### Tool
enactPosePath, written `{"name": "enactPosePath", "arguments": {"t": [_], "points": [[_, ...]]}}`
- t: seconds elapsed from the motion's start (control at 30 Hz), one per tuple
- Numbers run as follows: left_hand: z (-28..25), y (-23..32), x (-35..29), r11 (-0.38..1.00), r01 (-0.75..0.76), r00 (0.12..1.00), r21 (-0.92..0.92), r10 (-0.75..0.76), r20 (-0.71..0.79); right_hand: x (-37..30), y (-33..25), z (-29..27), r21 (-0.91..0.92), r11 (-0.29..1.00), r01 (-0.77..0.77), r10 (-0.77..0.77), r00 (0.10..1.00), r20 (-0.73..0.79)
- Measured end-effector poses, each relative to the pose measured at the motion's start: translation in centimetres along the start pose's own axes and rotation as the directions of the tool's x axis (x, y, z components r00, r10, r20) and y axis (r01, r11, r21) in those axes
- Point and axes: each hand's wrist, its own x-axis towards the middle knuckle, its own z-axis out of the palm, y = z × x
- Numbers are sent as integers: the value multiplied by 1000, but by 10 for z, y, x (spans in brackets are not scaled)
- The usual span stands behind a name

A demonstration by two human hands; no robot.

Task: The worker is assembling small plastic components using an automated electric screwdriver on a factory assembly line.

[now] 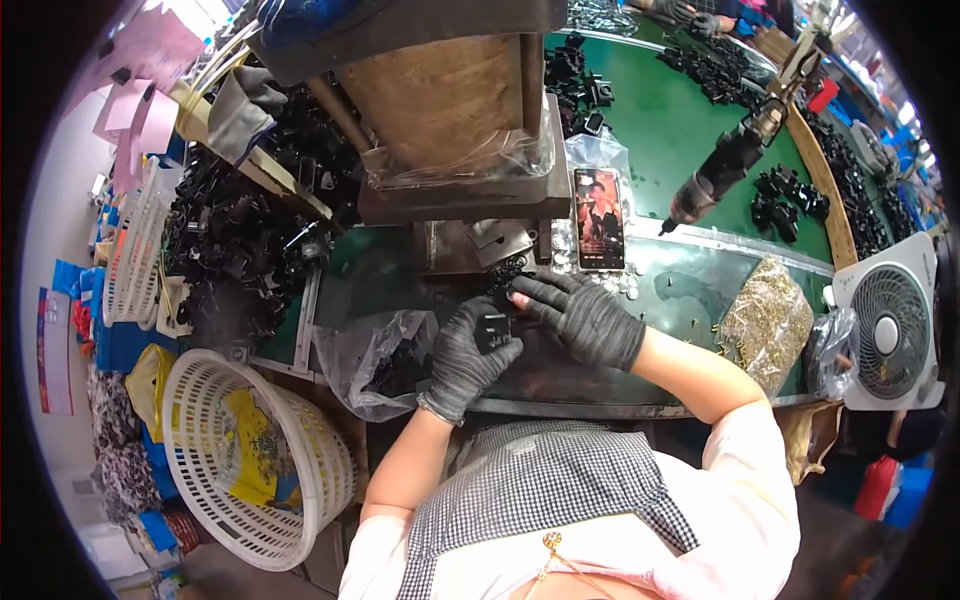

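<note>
My gloved left hand [462, 362] is closed around a small black plastic part [496, 326], with the thumb against its near side. The gloved right hand [595, 322] reaches in from the right, palm down. Its fingers are pressed together beside that part, and one bare fingertip shows. What the right fingertips pinch, if anything, is hidden among dark pieces [508, 270]. Just beyond both hands is a metal fixture [500, 241] on the base of a press [460, 185]. A clear plastic bag of black parts [398, 362] lies next to my left hand.
Black parts [240, 230] are heaped at the left, above a white basket [205, 500]. A phone [600, 220] stands beyond my right hand, near a hanging electric screwdriver [715, 170]. At right are a bag of brass-coloured screws [768, 325] and a fan [887, 330].
</note>
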Motion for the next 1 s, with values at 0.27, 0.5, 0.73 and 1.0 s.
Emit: {"name": "enactPosePath", "arguments": {"t": [0.27,0.5,0.73,1.0], "points": [[-3,-11,66,930,-195,932,312,275,-236,30,-7,-21,42,985,-169,173,976,-130],[2,-9,101,912,-77,950,402,190,-249,9,-1,-26,92,983,-156,160,986,-43],[2,-4,105,898,-54,954,437,175,-242,-3,3,-25,163,976,-145,157,986,-63],[6,-23,107,867,-149,913,476,305,-270,-19,2,-28,118,981,-155,165,983,-75]]}}
